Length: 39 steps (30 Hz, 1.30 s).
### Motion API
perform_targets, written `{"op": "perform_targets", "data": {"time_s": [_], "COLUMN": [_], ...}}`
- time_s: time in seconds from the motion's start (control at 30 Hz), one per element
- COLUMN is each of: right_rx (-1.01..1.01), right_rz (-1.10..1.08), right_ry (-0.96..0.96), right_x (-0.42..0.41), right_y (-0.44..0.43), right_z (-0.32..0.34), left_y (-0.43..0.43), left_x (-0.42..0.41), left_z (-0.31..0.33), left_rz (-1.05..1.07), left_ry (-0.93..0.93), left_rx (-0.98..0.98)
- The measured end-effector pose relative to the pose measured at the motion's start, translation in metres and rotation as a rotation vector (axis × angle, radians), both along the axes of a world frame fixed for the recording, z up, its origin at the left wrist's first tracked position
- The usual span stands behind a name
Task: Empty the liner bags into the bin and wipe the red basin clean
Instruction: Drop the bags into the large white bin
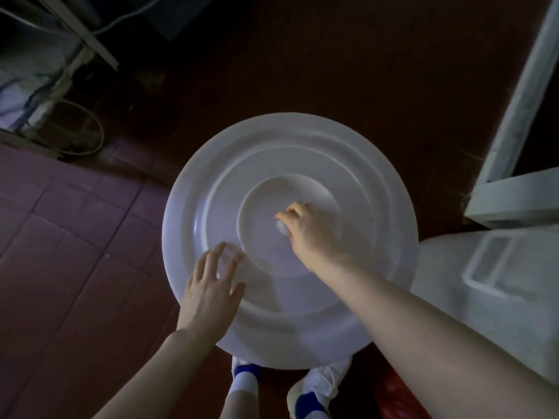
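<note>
A large round white lid (357,189) with raised rings fills the middle of the head view and covers the bin below it. My right hand (305,231) grips the small white knob (282,227) at the lid's centre. My left hand (211,285) lies with fingers spread over the lid's near left edge. A bit of red plastic (393,391) shows at the bottom right, partly hidden by my right arm. No liner bag is in view.
A white appliance (490,285) stands right of the lid, with a pale frame (526,95) behind it. Cables and metal legs (75,55) crowd the dark far left. Reddish floor tiles (60,252) lie on the left. My shoes (314,388) show under the lid.
</note>
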State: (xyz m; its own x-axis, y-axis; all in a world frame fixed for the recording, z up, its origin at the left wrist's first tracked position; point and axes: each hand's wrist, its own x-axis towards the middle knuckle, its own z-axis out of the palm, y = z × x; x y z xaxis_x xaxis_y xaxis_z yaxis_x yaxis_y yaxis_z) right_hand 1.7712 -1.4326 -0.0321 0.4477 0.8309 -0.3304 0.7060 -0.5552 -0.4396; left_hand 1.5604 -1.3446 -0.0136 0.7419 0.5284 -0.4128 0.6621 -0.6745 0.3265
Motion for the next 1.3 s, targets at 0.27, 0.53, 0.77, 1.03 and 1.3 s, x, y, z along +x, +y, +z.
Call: {"op": "perform_targets", "data": {"time_s": [0.27,0.53,0.77,1.03,1.3], "right_rx": [-0.029,-0.104,-0.08,-0.108,0.01], "right_rz": [-0.063,-0.176,-0.218,-0.308,-0.625], "right_ry": [-0.006,0.029,0.067,0.173,0.04], "right_x": [0.009,0.021,0.008,-0.036,-0.07], "right_y": [0.005,-0.007,-0.039,-0.115,-0.204], "right_z": [-0.184,-0.305,-0.233,-0.035,0.12], "left_y": [0.019,0.019,0.026,-0.022,-0.103], "left_x": [0.03,0.044,0.051,0.086,0.113], "left_z": [-0.178,-0.295,-0.234,-0.053,0.095], "left_rz": [-0.106,-0.271,-0.317,-0.5,-0.81], "left_ry": [0.032,0.199,0.287,0.175,0.03], "left_rx": [0.001,-0.046,-0.049,-0.087,-0.061]}}
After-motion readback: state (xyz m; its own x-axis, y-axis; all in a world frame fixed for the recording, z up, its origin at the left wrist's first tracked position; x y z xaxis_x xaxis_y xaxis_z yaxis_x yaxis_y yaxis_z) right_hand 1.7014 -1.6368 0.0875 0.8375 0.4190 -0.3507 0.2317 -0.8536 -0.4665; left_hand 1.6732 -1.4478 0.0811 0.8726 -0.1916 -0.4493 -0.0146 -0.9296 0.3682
